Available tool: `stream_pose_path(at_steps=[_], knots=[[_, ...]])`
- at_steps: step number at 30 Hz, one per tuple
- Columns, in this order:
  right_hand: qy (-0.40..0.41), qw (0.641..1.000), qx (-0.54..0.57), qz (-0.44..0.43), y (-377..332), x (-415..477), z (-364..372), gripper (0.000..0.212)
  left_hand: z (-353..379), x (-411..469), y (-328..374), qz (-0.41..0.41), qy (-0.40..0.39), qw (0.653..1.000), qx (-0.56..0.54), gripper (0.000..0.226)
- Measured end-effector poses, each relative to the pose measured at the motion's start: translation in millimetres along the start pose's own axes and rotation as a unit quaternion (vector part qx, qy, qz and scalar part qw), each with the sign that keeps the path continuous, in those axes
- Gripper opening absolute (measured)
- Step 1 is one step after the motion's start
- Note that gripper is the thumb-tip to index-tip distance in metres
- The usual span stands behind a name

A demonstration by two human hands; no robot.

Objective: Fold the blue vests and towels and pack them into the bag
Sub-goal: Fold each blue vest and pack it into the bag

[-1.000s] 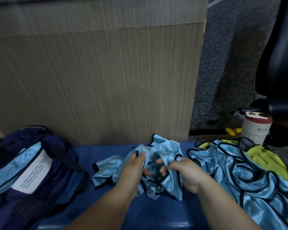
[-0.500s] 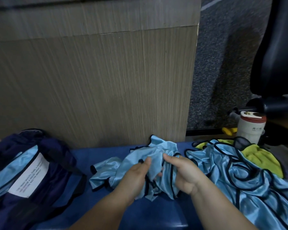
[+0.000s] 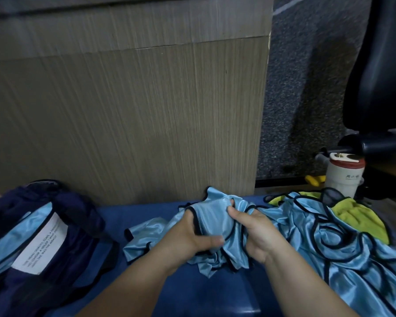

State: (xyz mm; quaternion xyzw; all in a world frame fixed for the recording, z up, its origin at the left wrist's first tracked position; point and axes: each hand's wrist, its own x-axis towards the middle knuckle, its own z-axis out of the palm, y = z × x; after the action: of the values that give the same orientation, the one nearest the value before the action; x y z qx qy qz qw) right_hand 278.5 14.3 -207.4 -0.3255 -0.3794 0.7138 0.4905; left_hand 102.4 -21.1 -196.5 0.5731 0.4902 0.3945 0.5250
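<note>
My left hand (image 3: 188,234) grips the blue vest (image 3: 212,217), fingers tucked under a black-trimmed edge, thumb across the front. My right hand (image 3: 255,232) pinches the same vest just beside it, thumb on top, fingers curled into the bunched cloth. Both hands are clenched on it, and its lower folds trail onto the blue surface (image 3: 192,287).

Step, as I read it – sorting out this one crumpled vest and finding its edges; no neat fold made yet. The next move calls for drawing the hands apart along the trim to open it flat, then halving it. The fabric looks shiny and slippery and will likely slide.

After that it goes left to the navy bag (image 3: 73,227), which lies open well apart from my hands, with light blue fabric and a white label (image 3: 39,244) showing in it. On the right, a pile of vests (image 3: 329,243) lies unfolded against the held one, with a yellow-green cloth (image 3: 361,216) among it, maybe a towel. A white flask (image 3: 343,177) stands behind.

Hidden or unclear:
- most fingertips are buried in cloth
- cannot tell whether the trimmed opening is neck or armhole
- the vests in the pile are too tangled to count, and the pile is cut off right and bottom
- the bag is cut off at the left edge and most of its contents are out of sight
- the label text is too blurred to read
</note>
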Motion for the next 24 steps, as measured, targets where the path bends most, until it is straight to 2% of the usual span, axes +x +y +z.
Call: stream_pose_path(at_steps=[1, 3, 6, 10, 13, 15, 18, 21, 24], knots=[[-0.006, 1.0, 0.008, 0.0, 0.4, 0.0, -0.5, 0.039, -0.6, -0.6, -2.0, -0.014, -0.013, 0.999, 0.037, 0.061], [-0.005, 1.0, 0.029, -0.001, 1.4, 1.7, -3.4, 0.043, -1.7, -0.9, -3.9, -0.034, 0.016, 0.998, 0.055, 0.05], [0.009, 0.999, 0.052, -0.009, 3.3, 5.5, -8.5, 0.045, -3.6, 0.8, 0.7, -0.038, 0.07, 0.997, -0.014, 0.025], [-0.002, 0.999, 0.035, -0.015, 4.4, 4.2, -9.5, 0.045, -7.4, 3.1, 13.0, -0.044, 0.095, 0.989, -0.108, 0.024], [-0.017, 0.998, -0.061, 0.024, 6.1, 0.8, -9.1, 0.043, -7.9, 4.4, 20.8, -0.054, 0.112, 0.979, -0.164, 0.03], [-0.028, 0.984, -0.162, 0.062, 5.5, 1.5, -13.5, 0.042, -11.6, 6.4, 25.5, -0.064, 0.125, 0.969, -0.203, 0.038], [-0.036, 0.943, -0.303, 0.134, 1.0, 2.2, -21.2, 0.066, -26.6, 9.2, 30.9, -0.063, 0.134, 0.959, -0.241, 0.051], [-0.051, 0.905, -0.387, 0.171, -1.2, 3.2, -27.3, 0.068, -44.2, 5.7, 36.2, -0.043, 0.103, 0.974, -0.198, 0.052], [-0.05, 0.885, -0.431, 0.17, -1.5, -0.7, -25.7, 0.06, -58.4, 1.1, 35.3, -0.035, 0.072, 0.99, -0.116, 0.058]])
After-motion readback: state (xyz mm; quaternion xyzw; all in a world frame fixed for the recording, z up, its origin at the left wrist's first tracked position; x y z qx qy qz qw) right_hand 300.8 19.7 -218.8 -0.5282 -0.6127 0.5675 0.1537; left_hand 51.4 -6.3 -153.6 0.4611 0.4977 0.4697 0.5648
